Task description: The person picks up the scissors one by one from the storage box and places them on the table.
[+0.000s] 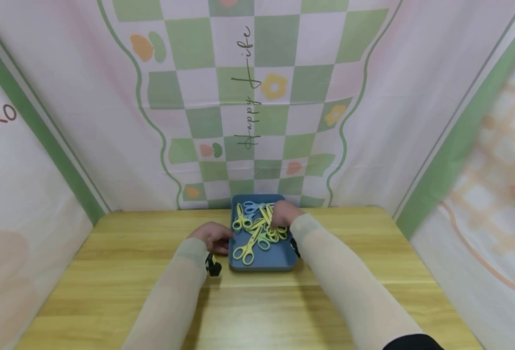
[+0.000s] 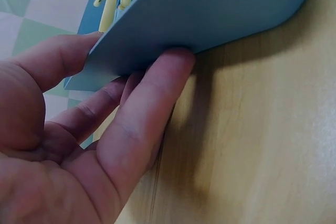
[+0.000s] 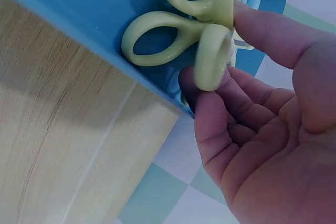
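A blue tray [image 1: 268, 261] holds several small scissors with yellow, blue and green handles. My left hand [image 1: 215, 236] grips the tray's left side, its thumb at the rim and its fingers against the outer wall near the base. Over the right part of the pile, my right hand [image 1: 284, 214] reaches into the tray. In the right wrist view it pinches yellow scissors [image 3: 212, 59] by a handle loop, thumb on one side and curled fingers on the other; the blades are hidden. Separate yellow scissors [image 1: 247, 253] lie at the front left of the tray.
The tray stands on a wooden table [image 1: 257, 311] near its back edge. Right behind hangs a green-and-white checked curtain [image 1: 275, 43]. Blue scissors [image 1: 252, 208] lie at the tray's far end, and yellow scissors [image 1: 241, 222] sit by its left wall.
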Action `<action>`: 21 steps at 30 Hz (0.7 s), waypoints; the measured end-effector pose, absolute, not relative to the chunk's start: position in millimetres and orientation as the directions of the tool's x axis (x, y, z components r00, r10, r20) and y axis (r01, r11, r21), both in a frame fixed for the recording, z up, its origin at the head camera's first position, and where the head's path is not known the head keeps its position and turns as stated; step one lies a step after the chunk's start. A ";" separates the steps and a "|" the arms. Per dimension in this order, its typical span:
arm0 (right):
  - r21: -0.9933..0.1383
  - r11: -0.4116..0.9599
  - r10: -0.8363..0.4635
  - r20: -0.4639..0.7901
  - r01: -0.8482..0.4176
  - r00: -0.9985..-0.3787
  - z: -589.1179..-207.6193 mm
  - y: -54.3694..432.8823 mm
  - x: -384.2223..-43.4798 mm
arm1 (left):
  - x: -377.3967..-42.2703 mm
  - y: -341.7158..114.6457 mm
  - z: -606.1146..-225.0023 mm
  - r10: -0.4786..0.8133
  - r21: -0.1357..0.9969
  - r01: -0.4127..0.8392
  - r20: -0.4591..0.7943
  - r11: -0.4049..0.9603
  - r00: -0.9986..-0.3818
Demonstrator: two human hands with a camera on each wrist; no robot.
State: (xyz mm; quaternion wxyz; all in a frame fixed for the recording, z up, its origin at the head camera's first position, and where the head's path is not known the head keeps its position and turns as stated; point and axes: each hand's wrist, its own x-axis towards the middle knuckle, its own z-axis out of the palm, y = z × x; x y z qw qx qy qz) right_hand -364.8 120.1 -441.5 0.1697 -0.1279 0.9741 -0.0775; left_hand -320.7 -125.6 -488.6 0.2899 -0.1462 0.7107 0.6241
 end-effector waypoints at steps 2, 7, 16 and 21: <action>-0.213 0.953 -0.273 -0.312 -0.213 -0.910 -440.1 121.2 -364.4 | -320.6 -125.5 -488.4 0.158 0.805 -0.566 -0.591 0.176 -0.791; -0.224 0.955 -0.263 -0.335 -0.194 -0.905 -435.7 123.5 -364.7 | -320.9 -124.6 -487.7 0.153 0.803 -0.569 -0.594 0.177 -0.790; -0.363 0.928 -0.243 -0.428 -0.081 -0.870 -437.1 131.1 -367.8 | -321.6 -125.2 -485.9 0.167 0.796 -0.583 -0.604 0.162 -0.779; -0.466 0.883 -0.276 -0.436 -0.047 -0.857 -436.7 137.6 -366.8 | -321.8 -126.6 -486.2 0.176 0.793 -0.591 -0.610 0.151 -0.773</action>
